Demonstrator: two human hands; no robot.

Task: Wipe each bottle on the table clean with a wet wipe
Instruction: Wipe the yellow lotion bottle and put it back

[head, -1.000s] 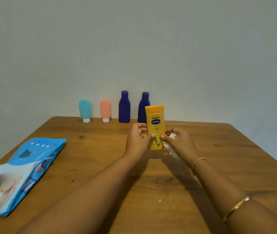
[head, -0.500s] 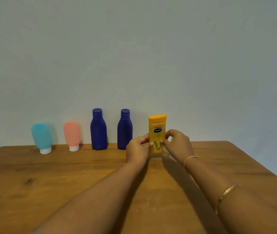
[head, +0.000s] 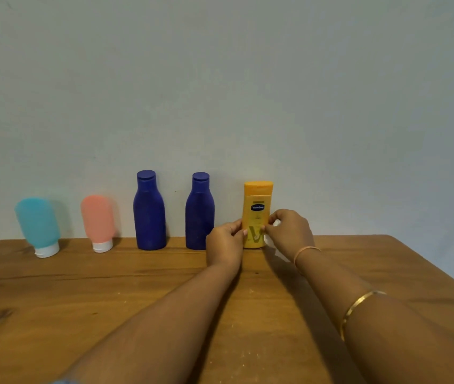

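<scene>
A yellow lotion bottle (head: 257, 209) stands upright at the back of the wooden table (head: 54, 300), at the right end of a row. My left hand (head: 224, 242) grips its lower left side and my right hand (head: 289, 231) grips its lower right side. A bit of white wet wipe (head: 275, 223) shows behind my right hand's fingers. Left of the yellow bottle stand two dark blue bottles (head: 200, 213) (head: 149, 212), then a pink tube (head: 98, 221) and a teal tube (head: 37, 225), both on their white caps.
A plain wall rises right behind the row of bottles. The table's right edge (head: 441, 273) slants toward me. Bare wood lies between my arms and the left tubes.
Both hands carried the yellow bottle away from me to the back row, right of the blue bottles. The view tilted up, and the blue wipes pack left the frame.
</scene>
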